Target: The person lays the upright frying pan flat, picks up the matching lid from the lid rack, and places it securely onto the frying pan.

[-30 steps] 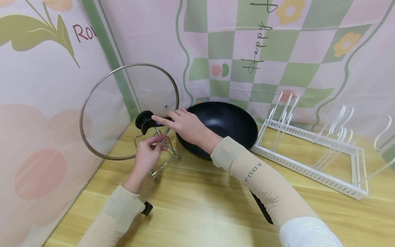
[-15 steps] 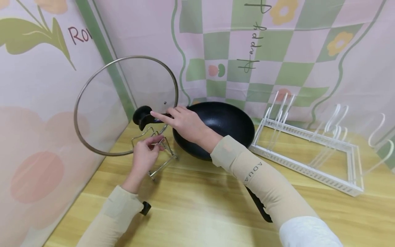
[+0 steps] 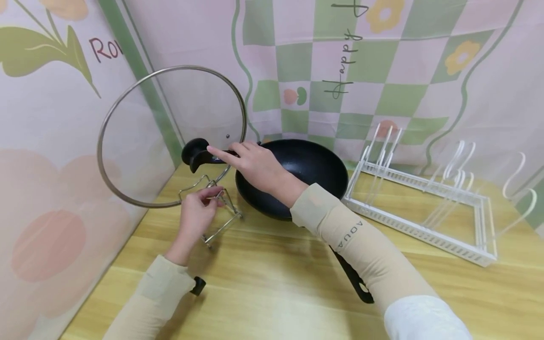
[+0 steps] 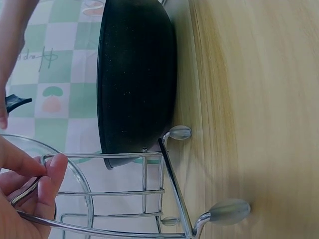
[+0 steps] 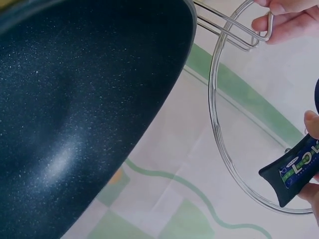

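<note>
My right hand (image 3: 261, 165) grips the black handle (image 5: 294, 169) of a clear glass lid (image 3: 170, 113) with a metal rim. The lid stands on edge, tilted, at the left in the head view. Below it, my left hand (image 3: 196, 215) pinches the top wire of a small chrome lid rack (image 4: 174, 189), which stands on rounded feet on the table. In the right wrist view the lid's rim passes close by the rack's wires; whether they touch I cannot tell. Right beside the rack sits a black frying pan (image 3: 306, 165), under my right forearm.
The pan's handle (image 3: 352, 278) points toward the front, partly under my right sleeve. A white rack with upright hooks (image 3: 408, 224) stands on the wood-grain table (image 3: 263, 293) at the right. Printed cloth (image 3: 293, 56) covers the walls behind and left. A small black object (image 3: 198, 285) shows beside my left sleeve.
The lid has risen a little with my right hand, its rim higher above the rack. My left hand keeps its pinch on the rack. The whole head view has shifted slightly.
</note>
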A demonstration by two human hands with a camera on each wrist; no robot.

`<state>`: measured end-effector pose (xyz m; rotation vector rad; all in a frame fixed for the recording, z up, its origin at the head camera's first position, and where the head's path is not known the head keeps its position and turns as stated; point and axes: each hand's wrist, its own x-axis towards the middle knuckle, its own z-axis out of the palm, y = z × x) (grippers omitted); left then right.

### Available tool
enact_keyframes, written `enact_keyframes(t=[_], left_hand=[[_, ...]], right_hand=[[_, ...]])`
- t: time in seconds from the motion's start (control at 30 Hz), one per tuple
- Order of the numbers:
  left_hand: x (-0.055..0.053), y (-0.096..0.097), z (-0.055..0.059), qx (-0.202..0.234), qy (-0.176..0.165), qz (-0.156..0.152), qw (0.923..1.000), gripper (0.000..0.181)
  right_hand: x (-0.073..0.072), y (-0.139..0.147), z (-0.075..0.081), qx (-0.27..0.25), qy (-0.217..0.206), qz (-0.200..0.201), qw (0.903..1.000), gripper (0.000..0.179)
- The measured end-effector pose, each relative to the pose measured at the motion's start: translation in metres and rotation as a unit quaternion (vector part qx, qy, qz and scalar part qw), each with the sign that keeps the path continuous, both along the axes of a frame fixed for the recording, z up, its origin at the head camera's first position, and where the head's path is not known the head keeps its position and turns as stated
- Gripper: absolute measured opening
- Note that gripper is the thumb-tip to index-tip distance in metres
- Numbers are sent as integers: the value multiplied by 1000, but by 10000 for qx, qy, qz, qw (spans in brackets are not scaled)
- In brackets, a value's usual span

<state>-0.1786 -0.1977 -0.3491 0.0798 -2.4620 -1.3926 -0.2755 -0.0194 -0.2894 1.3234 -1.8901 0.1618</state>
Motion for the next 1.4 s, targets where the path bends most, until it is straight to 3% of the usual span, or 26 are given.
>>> enact_keyframes(t=[0.37,0.67,0.9,1.23,1.4], left_hand=[[-1,-1,0,-79,27,43,10000,30],[0,-1,1,-1032,451,38,9936,29],[-1,-1,3,-1051,419,11,9936,28],[2,0,9,-970,223,-45,9950,30],[2,-1,11,-1031,235,-77,9944,30]], right_hand=[[2,2,7,-85,-80,-72,9999,61],[3,6,12,-157,11,-206,9997,60],[3,10,15,-157,108,-362,9992,54],[3,22,16,-328,-283,-411,9982,54],[2,26,15,-459,-261,-365,9979,51]])
